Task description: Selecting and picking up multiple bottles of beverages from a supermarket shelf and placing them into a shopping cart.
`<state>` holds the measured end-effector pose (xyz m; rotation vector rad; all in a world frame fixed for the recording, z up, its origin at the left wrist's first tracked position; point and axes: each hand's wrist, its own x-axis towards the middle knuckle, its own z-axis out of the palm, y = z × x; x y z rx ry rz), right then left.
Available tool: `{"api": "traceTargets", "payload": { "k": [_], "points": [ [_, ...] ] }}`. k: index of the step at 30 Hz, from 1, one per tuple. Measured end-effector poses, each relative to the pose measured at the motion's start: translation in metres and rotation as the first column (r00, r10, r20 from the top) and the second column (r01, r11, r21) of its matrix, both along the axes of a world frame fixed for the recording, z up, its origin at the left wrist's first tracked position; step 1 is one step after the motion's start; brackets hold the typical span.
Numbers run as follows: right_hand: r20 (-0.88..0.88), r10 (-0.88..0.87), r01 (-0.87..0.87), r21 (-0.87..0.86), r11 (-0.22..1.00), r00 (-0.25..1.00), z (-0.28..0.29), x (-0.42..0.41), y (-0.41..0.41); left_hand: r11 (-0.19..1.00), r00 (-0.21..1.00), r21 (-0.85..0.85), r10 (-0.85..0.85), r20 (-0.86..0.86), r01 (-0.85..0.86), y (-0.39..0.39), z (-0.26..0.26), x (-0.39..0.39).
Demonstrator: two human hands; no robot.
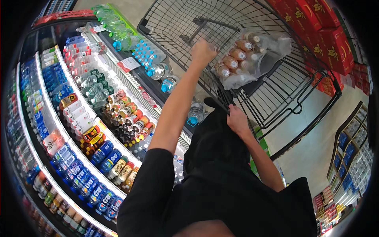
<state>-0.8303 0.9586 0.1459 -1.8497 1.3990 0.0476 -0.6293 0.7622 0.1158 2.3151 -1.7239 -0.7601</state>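
Observation:
My left hand (204, 51) is raised over the near side of a black wire shopping cart (177, 28). Motion blurs it; its fingers look curled, and whether they hold anything cannot be told. My right hand (237, 120) is closed around the cart's dark side rim, close to my black shirt (219, 142). A clear plastic bag (268, 49) lies in the cart, right of my left hand. Several bottles with orange-brown contents (237, 54) lie in it, their round ends facing up. The bag's loose end spreads to the right.
Shelves of bottled drinks (88, 180) curve along the left. Large water bottles (170, 84) and a shrink-wrapped pack with blue caps (146, 53) stand by the shelf's base near the cart. Red cartons (334, 50) are stacked beyond the cart; another display (345, 148) stands at right.

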Motion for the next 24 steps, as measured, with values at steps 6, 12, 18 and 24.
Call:
{"api": "traceTargets", "payload": {
  "k": [6,12,18,24],
  "points": [
    [-0.017,0.008,-0.006,0.087,0.996,1.0,0.005,0.003,-0.009,0.974,0.99,0.182,0.131,0.05,-0.138,0.008,-0.111,-0.007],
    [-0.03,-0.004,0.007,0.1,0.995,1.0,0.011,0.007,-0.016,0.959,0.985,0.229,0.155,0.073,-0.168,0.013,-0.145,-0.019],
    [-0.006,-0.007,0.007,0.105,0.994,1.0,0.01,0.005,-0.019,0.952,0.98,0.29,0.039,0.193,-0.095,0.029,-0.16,-0.029],
    [-0.028,-0.01,0.013,0.136,0.991,1.0,0.01,0.006,-0.019,0.934,0.987,0.357,-0.027,0.157,-0.031,0.035,-0.176,-0.032]
  ]
}}
